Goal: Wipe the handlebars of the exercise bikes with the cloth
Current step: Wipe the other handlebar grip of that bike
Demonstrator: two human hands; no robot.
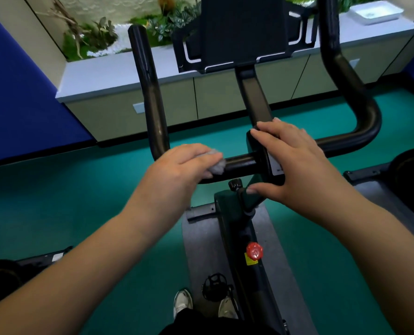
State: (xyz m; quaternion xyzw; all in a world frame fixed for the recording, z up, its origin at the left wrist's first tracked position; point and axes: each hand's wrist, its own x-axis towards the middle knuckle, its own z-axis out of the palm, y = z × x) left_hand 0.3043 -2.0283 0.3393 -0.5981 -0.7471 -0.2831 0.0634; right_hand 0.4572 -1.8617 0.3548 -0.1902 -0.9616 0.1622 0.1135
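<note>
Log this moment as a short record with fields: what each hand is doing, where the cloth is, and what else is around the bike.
left hand: left hand presses the grey cloth onto the handlebar, left of the centre clamp
right hand: right hand rests over the centre clamp, fingers fairly straight, thumb below
cloth: bunched under the left palm, touching the crossbar
console: dark screen mount above the stem
knob: red knob on the frame below
background: cabinet counter with a white tray
floor: green

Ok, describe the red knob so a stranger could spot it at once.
Start at the black handlebar and follow the bike's dark green frame down toward the shoes. The red knob sits on it above a yellow sticker; the smaller knob under the handlebar is black.
</note>
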